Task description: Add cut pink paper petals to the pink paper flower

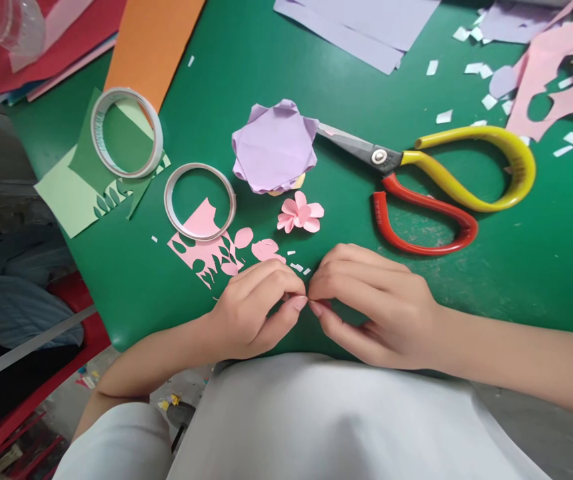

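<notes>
My left hand (259,308) and my right hand (373,303) meet at the fingertips near the table's front edge. Each is pinched closed, and whatever lies between the fingers is too small to make out. Just beyond them are loose pink petals (265,250) and small white scraps. A pink paper flower (300,213) sits a little farther off, beside a purple folded paper piece (275,148). Cut pink paper (201,230) lies left of the petals, partly under a tape roll (167,200). Scissors (379,157) with yellow and red handles lie beyond my right hand.
On the green table (516,280), a larger tape roll (157,150) rests on green paper (61,193). Orange paper (151,47) and red sheets (71,47) lie back left, purple sheets (361,27) at the back, pink cut-outs (531,100) back right.
</notes>
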Motion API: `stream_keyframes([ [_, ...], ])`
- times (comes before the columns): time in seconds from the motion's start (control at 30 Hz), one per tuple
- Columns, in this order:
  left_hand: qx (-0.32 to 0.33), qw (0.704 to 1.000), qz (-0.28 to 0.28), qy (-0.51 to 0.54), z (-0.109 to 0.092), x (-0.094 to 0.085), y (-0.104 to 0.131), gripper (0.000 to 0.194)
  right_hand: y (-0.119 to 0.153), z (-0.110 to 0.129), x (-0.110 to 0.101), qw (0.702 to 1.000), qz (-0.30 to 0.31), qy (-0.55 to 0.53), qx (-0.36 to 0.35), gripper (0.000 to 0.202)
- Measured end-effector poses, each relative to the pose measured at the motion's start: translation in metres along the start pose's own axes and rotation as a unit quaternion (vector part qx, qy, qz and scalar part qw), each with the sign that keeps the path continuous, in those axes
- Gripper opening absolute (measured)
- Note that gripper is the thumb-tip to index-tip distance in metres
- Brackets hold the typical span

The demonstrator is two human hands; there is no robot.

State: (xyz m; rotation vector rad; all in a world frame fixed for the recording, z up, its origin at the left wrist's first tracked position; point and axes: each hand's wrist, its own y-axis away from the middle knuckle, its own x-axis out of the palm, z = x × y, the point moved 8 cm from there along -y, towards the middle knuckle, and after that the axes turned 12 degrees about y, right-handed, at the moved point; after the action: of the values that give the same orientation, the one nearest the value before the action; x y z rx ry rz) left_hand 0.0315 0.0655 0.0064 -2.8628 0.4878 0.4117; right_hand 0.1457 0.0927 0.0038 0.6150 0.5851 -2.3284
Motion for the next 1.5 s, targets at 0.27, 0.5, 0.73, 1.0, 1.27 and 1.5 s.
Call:
stream_keyframes([
  [0.27, -0.100, 0.994, 0.023, 0.046, 0.008, -0.003, -0.002, 0.015, 0.002, 0.007, 0.000, 0.992, -0.019, 0.105, -0.072, 0.013],
  [0.5, -0.180, 0.979, 0.009, 0.096, 0.017, -0.009, -0.002, 0.016, -0.002, 0.005, -0.009, 0.997, -0.024, 0.054, -0.051, 0.016],
  [0.73, 0.008, 0.997, 0.013, -0.075, -0.002, 0.000, -0.002, 0.013, -0.005, -0.002, -0.021, 0.999, -0.044, 0.018, -0.011, 0.020],
  [1.0, 0.060, 0.985, 0.015, -0.159, -0.014, -0.009, -0.005, 0.010, 0.000, -0.018, -0.041, 0.995, -0.049, 0.060, 0.065, 0.021],
  [1.27, 0.071, 0.956, -0.052, -0.280, -0.029, -0.029, -0.032, 0.010, -0.001, -0.032, -0.047, 0.993, -0.010, -0.015, 0.118, 0.010],
  [1.5, -0.024, 0.934, -0.034, -0.354, -0.012, -0.020, -0.043, 0.007, -0.001, -0.035, -0.044, 0.987, 0.007, -0.091, 0.136, 0.006],
])
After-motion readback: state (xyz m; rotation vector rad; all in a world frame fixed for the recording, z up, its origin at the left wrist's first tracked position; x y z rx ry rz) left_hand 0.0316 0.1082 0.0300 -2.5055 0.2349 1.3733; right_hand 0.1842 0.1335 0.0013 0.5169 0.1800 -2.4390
